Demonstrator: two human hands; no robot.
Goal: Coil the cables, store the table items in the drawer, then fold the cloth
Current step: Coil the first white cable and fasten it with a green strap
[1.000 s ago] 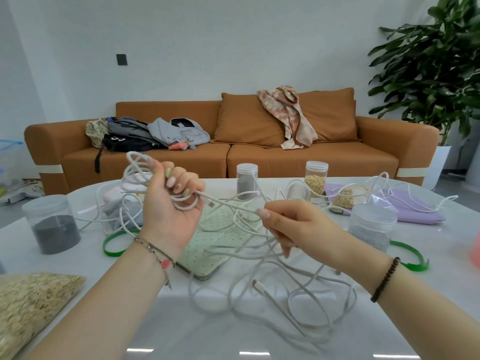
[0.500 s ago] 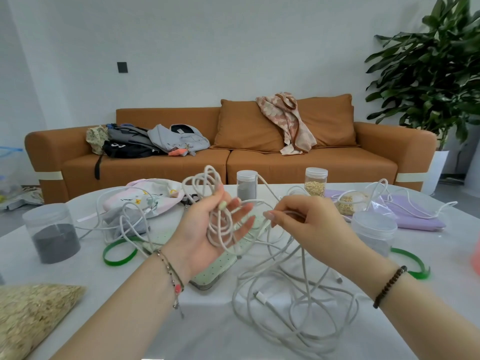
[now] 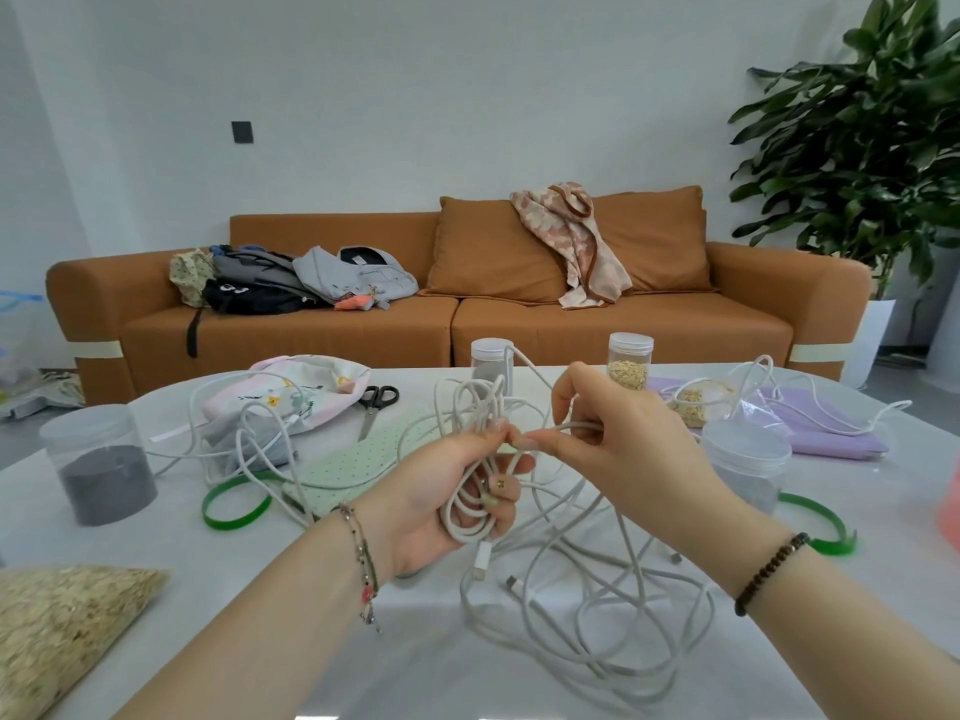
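My left hand (image 3: 441,504) grips a bunch of white cable loops (image 3: 475,449) above the white table (image 3: 467,678), palm up with fingers curled round them. My right hand (image 3: 613,444) pinches a strand of the same cable right beside the left fingertips. More white cable lies in a loose tangle (image 3: 597,631) on the table below both hands, with plug ends showing. Another white cable (image 3: 244,433) trails over the floral pouch (image 3: 306,392) at the left. A purple folded cloth (image 3: 826,423) lies at the right with a cable across it.
Scissors (image 3: 376,400), a green dotted mat (image 3: 363,454), two green bands (image 3: 236,506), a jar of dark powder (image 3: 98,470), lidded jars of grain (image 3: 629,356) and a grain bag (image 3: 57,631) crowd the table. An orange sofa (image 3: 457,324) with clothes stands behind, a plant (image 3: 872,122) at the right.
My left hand dropped from a raised position toward the table and closed its fingers round the cable loops. My right hand moved in to meet it, still pinching a strand.
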